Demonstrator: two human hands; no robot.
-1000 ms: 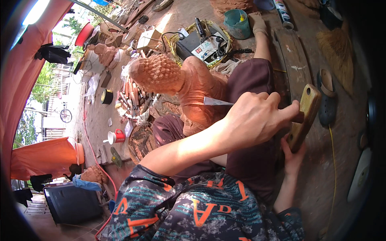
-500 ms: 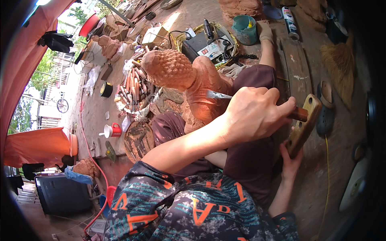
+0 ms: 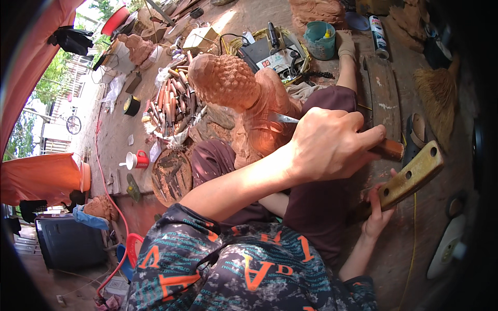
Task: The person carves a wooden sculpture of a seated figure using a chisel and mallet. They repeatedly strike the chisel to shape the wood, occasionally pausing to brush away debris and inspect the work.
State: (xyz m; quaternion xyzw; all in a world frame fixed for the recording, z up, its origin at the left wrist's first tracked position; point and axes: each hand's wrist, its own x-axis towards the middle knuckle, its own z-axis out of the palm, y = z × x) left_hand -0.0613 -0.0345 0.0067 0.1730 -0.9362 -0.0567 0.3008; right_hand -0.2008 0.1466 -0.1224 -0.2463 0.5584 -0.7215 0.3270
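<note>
My left hand [image 3: 329, 145] is closed around a chisel, whose metal blade [image 3: 285, 118] points left and whose wooden handle [image 3: 390, 149] sticks out on the right. The blade's tip meets the body of a reddish-brown wooden statue [image 3: 267, 116] that leans between my legs. The statue's head [image 3: 220, 83] is covered in rounded knobs. Lower right, my right hand [image 3: 377, 215] grips a flat wooden bar with holes [image 3: 412, 171], used as a mallet. A gap separates the bar from the chisel handle's end.
Many wooden-handled carving tools [image 3: 174, 101] fill a basket left of the statue. A round tray [image 3: 171, 179] of dark blades lies nearer. Beyond stand a control box [image 3: 275, 59] and a teal bucket [image 3: 320, 44]. A red mug [image 3: 137, 159], plank [image 3: 383, 93], broom [image 3: 440, 90] and shoe [image 3: 414, 135] lie around.
The wooden bar in my right hand has swung away from the chisel handle's end, to the right and downward. My left hand and the chisel stay nearly in place; the view has shifted slightly.
</note>
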